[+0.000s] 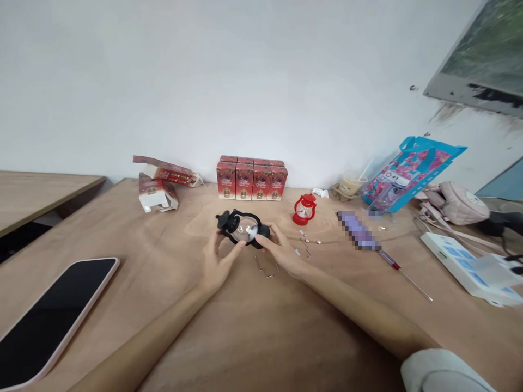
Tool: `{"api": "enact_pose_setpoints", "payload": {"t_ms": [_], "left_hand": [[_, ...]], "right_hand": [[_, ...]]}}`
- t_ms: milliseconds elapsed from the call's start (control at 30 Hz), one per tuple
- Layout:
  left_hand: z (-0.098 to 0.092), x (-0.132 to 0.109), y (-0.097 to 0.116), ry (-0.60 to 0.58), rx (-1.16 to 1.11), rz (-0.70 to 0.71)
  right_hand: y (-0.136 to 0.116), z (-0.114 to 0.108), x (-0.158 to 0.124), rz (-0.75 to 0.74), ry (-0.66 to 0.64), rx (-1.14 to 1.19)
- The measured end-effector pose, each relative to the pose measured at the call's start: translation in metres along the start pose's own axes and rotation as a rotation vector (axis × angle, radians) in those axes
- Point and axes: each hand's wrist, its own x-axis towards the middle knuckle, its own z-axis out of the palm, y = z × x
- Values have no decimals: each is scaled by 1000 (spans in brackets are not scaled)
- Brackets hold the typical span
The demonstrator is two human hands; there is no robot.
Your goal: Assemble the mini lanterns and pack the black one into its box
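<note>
A small black toy lantern (pixel 246 228) with a clear globe and a white candle-like piece inside lies on its side between my hands, its cap to the left and its base to the right. My left hand (pixel 218 260) is closed around the cap end and frame. My right hand (pixel 285 250) grips the base, thumb near the globe. Just below the lantern a bent metal wire (pixel 267 275) rests on the table. To the right of my right hand are another bent wire (pixel 307 250) and several button cells (pixel 318 242). A red lantern (pixel 304 210) stands upright behind them.
Red printed boxes (pixel 252 179) stand in rows by the wall; opened boxes (pixel 157 191) lie left of them. A phone (pixel 57 321) is at the front left. On the right are a screwdriver (pixel 404 276), a power strip (pixel 466 267), a drink cup (pixel 349 185) and a blue bag (pixel 412 169).
</note>
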Motion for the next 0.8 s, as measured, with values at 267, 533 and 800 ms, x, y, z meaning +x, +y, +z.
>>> {"api": "enact_pose_setpoints", "payload": {"t_ms": [267,533,800], "left_hand": [[5,-2,1,1,-5,-93],[-2,4,0,86,160,-29],[0,4,6,32,120,-83]], "right_hand": [[-6,-25,-20,-290,-75,-697],[-17,-49,-42,-883,-478,-1407],[-5,-37,-37,-938,-294,-1331]]}}
